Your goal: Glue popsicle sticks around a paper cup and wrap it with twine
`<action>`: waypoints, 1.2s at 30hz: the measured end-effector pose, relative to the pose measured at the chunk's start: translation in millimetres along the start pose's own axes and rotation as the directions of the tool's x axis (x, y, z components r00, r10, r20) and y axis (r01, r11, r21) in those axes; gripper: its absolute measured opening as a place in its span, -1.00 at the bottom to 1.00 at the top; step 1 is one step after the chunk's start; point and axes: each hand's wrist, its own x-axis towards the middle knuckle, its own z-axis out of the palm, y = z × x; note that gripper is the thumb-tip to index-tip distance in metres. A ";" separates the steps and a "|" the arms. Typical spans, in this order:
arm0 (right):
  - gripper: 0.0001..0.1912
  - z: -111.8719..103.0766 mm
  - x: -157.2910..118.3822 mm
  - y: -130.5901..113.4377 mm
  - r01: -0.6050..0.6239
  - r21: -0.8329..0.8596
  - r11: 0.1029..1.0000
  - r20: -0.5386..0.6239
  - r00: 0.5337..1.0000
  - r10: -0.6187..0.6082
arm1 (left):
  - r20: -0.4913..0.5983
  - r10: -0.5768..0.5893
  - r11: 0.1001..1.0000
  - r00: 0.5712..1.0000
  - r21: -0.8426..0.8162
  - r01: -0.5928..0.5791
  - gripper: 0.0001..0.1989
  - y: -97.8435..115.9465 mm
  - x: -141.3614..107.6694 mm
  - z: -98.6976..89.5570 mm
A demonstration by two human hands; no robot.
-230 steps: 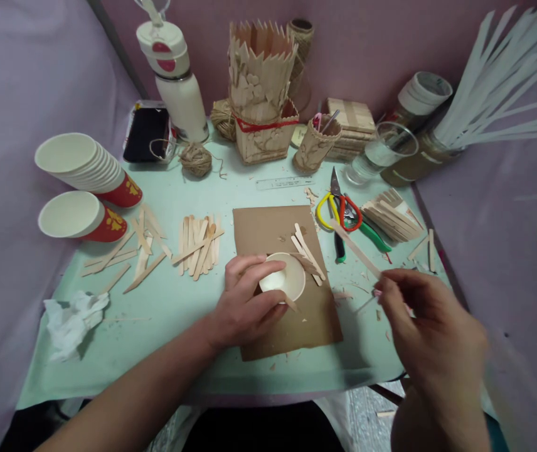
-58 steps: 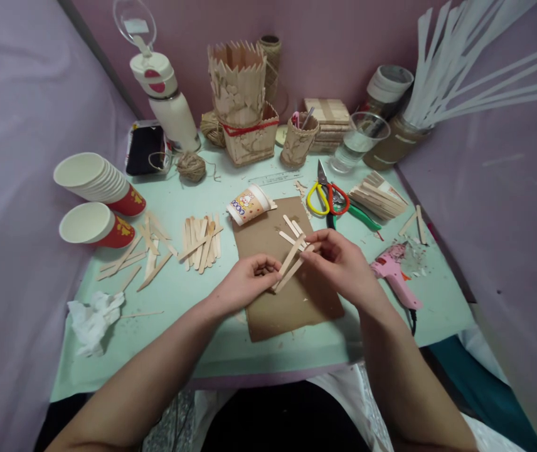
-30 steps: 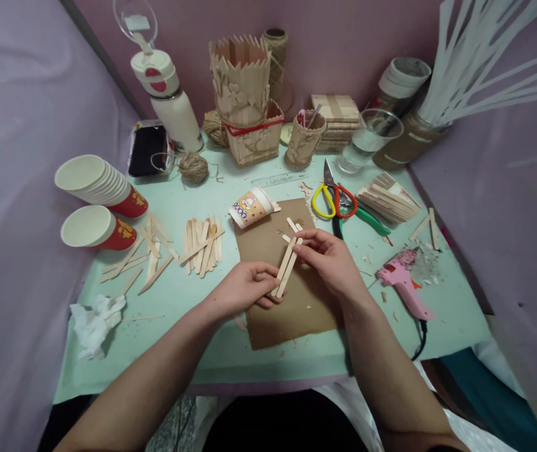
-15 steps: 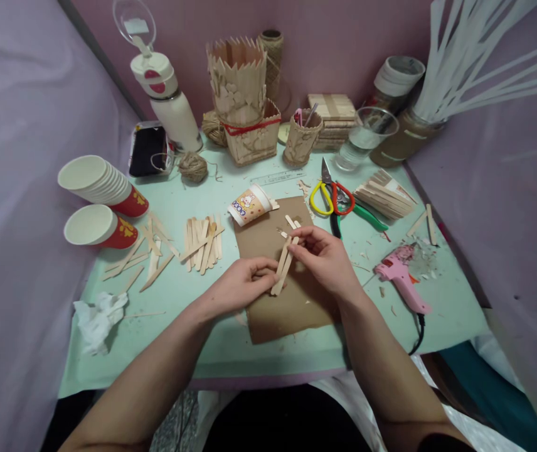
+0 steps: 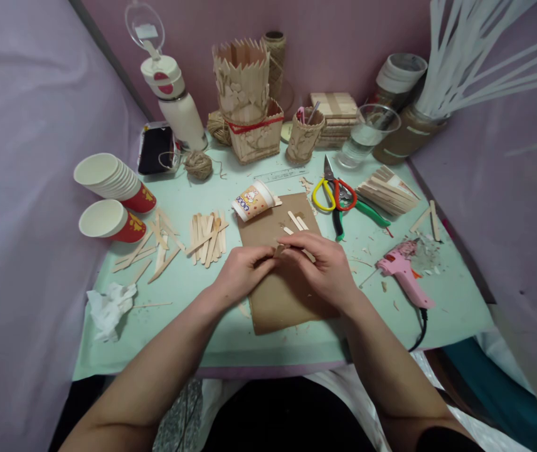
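A: What's lying around?
B: A cardboard sheet [image 5: 292, 307] in the middle, with a printed cup [image 5: 252, 202] on its side over the far left corner. Loose sticks [image 5: 298, 222] poke out just beyond the right hand [image 5: 320, 260], which partly hides them. The pink glue gun [image 5: 404, 276] lies well to the right, a stick pile [image 5: 209, 238] to the left.
A: Any writing?
B: Lettering on the printed cup, too small to read; yellow paw-like marks on the red cups [image 5: 143, 198].
A: And the pose?
B: The left hand [image 5: 243, 273] and right meet above the sheet, fingers curled, fingertips pinching a wooden piece [image 5: 280, 250]; how many sticks, I can't tell
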 end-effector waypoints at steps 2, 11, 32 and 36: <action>-0.81 0.4 -0.7 -0.1 0.025 -0.028 0.999 -0.006 1.000 -0.025 | 0.006 0.016 1.000 1.000 0.017 -0.016 -0.83 -2.1 0.4 0.9; -0.88 2.3 -3.5 -1.1 0.035 -0.079 0.996 -0.035 0.999 -0.038 | -0.023 0.062 0.995 0.998 0.080 -0.060 -0.80 -2.9 2.1 1.4; -0.80 3.7 -6.1 3.0 0.130 -0.063 0.989 -0.045 0.990 -0.133 | -0.032 0.135 0.991 0.990 -0.007 -0.135 -0.82 -5.9 4.2 4.0; -0.83 4.0 -5.7 2.4 0.194 -0.073 0.978 -0.070 0.978 -0.199 | -0.010 0.134 0.991 0.991 -0.009 -0.134 -0.81 -6.4 4.4 4.2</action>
